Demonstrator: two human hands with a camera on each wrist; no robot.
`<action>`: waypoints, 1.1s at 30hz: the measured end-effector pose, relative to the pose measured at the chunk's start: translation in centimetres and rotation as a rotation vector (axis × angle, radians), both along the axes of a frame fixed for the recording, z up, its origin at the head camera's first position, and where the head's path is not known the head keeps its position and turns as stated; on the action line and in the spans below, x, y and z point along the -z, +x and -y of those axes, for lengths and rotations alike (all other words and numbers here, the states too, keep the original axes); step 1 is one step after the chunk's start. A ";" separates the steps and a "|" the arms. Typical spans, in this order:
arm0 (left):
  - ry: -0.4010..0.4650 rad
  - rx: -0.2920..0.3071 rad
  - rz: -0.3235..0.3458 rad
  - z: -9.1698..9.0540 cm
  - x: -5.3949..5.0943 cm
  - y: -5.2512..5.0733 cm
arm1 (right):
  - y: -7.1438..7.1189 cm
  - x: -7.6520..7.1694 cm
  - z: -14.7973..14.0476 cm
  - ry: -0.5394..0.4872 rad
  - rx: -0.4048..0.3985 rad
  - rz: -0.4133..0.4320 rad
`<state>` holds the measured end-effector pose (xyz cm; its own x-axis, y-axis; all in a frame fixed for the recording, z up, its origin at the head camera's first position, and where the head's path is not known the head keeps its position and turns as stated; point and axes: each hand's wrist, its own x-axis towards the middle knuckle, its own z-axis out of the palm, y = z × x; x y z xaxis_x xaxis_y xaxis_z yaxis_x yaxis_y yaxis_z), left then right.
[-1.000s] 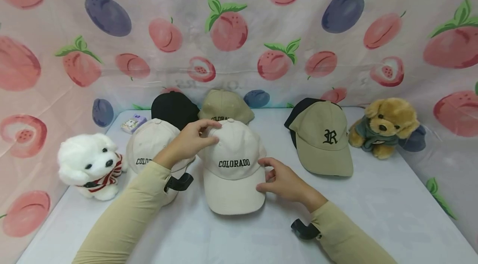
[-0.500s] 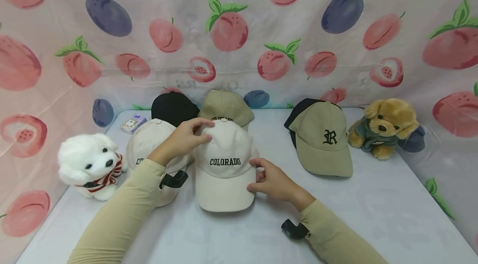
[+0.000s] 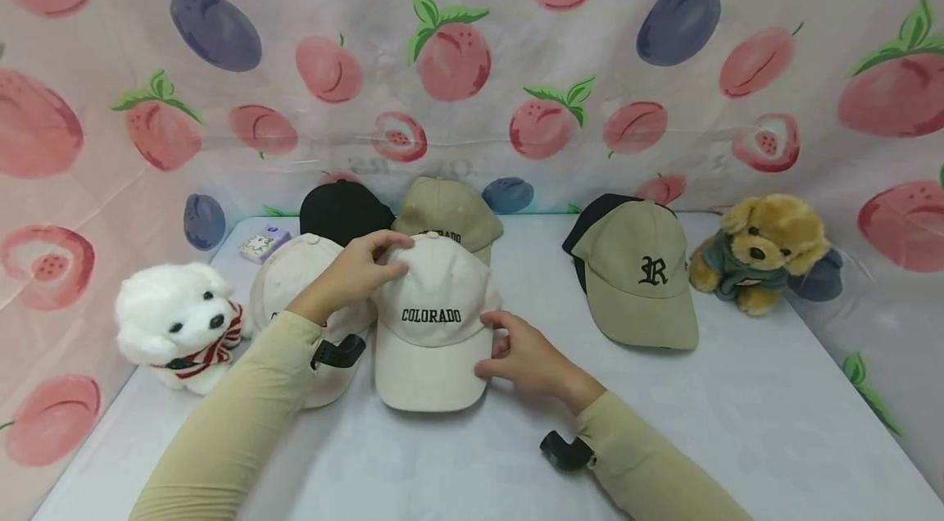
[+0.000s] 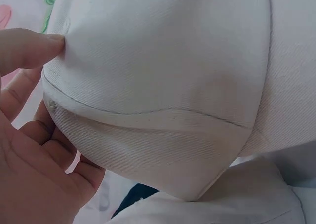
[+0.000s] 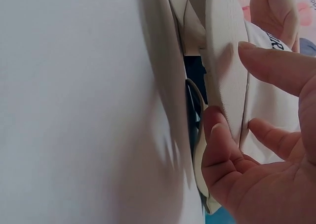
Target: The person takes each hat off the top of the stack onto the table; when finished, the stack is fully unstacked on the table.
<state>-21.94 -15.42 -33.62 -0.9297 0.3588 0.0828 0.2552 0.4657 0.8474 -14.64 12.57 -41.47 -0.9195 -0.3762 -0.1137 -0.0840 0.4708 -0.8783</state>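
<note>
In the head view a cream baseball cap [image 3: 431,373] lettered COLORADO faces me, tilted up with its brim toward the front. My left hand [image 3: 354,271] grips the upper left of its crown; in the left wrist view the thumb [image 4: 32,48] lies on the outside of the cream fabric [image 4: 158,80] and the other fingers go behind it. On the other side my right hand [image 3: 527,353] pinches the cap's right edge near where brim and crown meet. The right wrist view has thumb and fingers around the brim side [image 5: 229,70]. Behind my left forearm sits another cream cap [image 3: 298,267], partly covered.
A black cap [image 3: 342,210] and a khaki cap [image 3: 446,206] stand at the back. Toward the right, a khaki cap with a black R [image 3: 642,259] overlaps a dark cap [image 3: 586,218]. Plush dogs, white [image 3: 173,320] and brown [image 3: 767,246], flank the white table [image 3: 590,275]; a small purple box [image 3: 264,242] lies back left.
Both hands have carried the cream cap leftward and slightly back, closer to the other cream cap, which it now overlaps more. The other caps and the plush dogs have stayed put.
</note>
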 end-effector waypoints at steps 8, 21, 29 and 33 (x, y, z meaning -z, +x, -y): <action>0.005 -0.007 0.021 0.3 0.5 -0.2 | -0.3 0.3 0.7 0.034 -0.020 0.012; 0.016 0.003 0.009 -0.1 1.2 -0.5 | -0.2 0.4 0.3 0.101 0.020 0.018; 0.020 0.013 0.000 -0.4 1.6 -0.5 | 0.5 -0.1 -0.7 0.088 0.064 0.019; 0.028 0.023 -0.004 -0.5 1.6 -0.5 | 0.7 -0.3 -1.0 0.076 0.092 0.024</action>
<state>-22.45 -14.88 -35.21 -0.9210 0.3773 0.0967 0.2687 0.4358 0.8590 -13.92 13.57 -41.14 -0.9463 -0.2802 -0.1614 -0.0167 0.5409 -0.8410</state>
